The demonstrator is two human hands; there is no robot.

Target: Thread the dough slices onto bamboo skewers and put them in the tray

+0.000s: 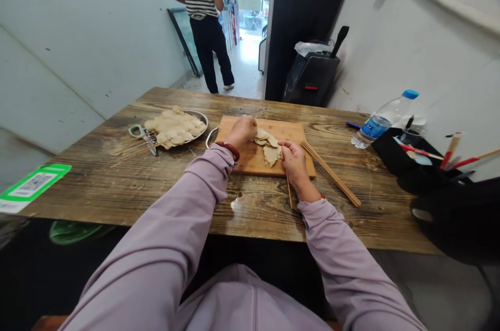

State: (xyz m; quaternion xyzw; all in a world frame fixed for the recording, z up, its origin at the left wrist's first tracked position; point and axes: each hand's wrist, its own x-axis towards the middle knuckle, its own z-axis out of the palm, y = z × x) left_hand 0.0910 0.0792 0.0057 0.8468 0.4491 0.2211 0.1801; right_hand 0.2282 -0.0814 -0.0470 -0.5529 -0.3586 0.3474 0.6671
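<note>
My left hand (244, 130) is curled over beige, flat food slices (269, 146) lying on a wooden cutting board (250, 159). My right hand (294, 160) is closed in a pinch on a thin bamboo skewer (289, 190) whose lower end points back toward me, its tip at the slices. Both hands rest on the board, close together, with the slices between them.
A metal plate (202, 116) piled with skewered slices stands left of the board, with loose skewers and green-handled scissors (137, 131) beside it. A bundle of skewers (330, 172) lies right of the board. A water bottle (383, 120) and black tray sit far right. A person stands by the doorway.
</note>
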